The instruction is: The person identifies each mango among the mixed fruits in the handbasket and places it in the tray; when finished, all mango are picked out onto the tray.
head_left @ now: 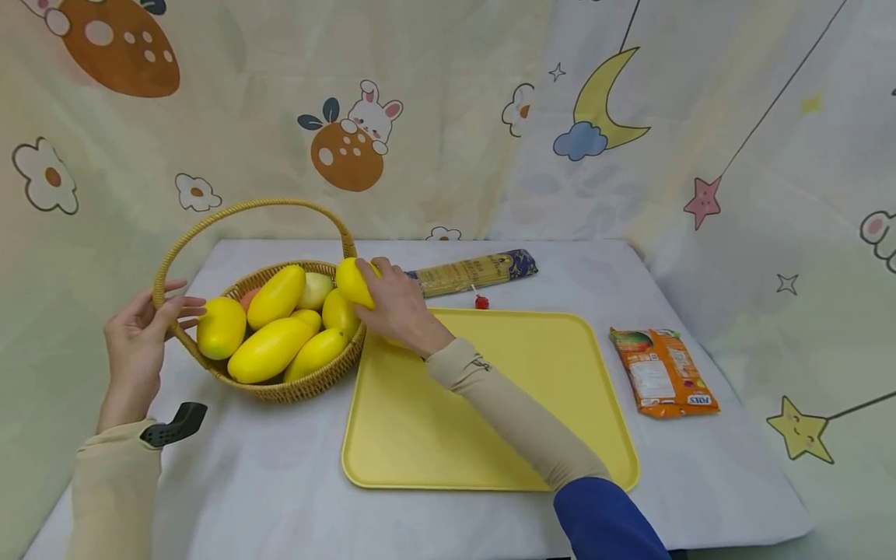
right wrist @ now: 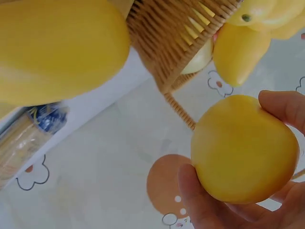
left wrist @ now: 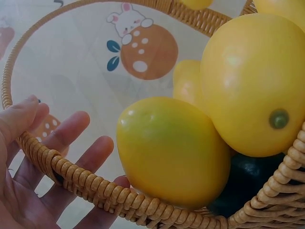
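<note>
My left hand (head_left: 140, 334) holds the wicker basket (head_left: 294, 389) where its arched handle meets the rim, thumb and fingers on either side in the left wrist view. Several yellow mangoes (head_left: 269, 350) fill the basket, with a pale round fruit (head_left: 316, 291) and a bit of red among them. A dark green thing (left wrist: 250, 181) lies lower down, mostly hidden. At the basket's right rim, my right hand (head_left: 402, 307) grips a mango (right wrist: 245, 150) between thumb and fingers. Another mango (right wrist: 62, 52) appears beside this hand in the right wrist view.
The yellow tray (head_left: 490, 412) lies right of the basket. Behind it are a long clear pack of pale sticks (head_left: 465, 274) with blue ends and a small red item (head_left: 481, 302). An orange snack bag (head_left: 665, 373) lies right of the tray. Printed cloth (head_left: 448, 117) hangs behind the table.
</note>
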Tool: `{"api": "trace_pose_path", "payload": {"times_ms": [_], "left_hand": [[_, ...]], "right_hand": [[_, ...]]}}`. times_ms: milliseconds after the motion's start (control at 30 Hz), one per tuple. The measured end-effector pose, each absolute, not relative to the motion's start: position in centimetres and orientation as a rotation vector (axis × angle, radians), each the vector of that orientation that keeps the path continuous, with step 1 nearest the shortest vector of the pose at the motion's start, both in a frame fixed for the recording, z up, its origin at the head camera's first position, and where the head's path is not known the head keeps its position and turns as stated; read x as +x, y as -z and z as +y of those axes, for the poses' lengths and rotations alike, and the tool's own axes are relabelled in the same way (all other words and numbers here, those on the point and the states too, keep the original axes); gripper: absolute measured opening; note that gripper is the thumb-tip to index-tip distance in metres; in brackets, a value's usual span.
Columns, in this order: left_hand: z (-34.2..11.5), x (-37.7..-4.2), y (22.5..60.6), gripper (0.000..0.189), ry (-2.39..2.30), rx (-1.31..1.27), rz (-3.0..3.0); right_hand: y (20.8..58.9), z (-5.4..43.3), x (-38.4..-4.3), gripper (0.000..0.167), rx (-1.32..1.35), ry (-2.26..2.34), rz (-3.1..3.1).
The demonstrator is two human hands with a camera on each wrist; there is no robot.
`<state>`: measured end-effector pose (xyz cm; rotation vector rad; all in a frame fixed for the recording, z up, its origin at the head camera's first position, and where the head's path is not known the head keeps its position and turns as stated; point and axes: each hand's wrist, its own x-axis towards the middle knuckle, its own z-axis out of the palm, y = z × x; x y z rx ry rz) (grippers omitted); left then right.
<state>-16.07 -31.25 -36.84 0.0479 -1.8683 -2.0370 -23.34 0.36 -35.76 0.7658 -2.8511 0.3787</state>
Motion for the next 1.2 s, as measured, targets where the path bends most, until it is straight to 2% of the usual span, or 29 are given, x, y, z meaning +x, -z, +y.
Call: {"api": "trace_pose_path", "payload": {"times_ms": [733, 1200], "left_hand": [[-31.1, -15.9, 36.7, 0.041, 2.051, 0.058, -1.854], [-31.1, -16.0, 36.7, 0.042, 2.052, 0.047, -1.851]], "right_hand": [[39.0, 9.2, -23.3, 0.067, 0.584, -0.501, -2.828], [42.3, 11.4, -23.2, 0.065, 0.476, -0.473, -2.934]]}}
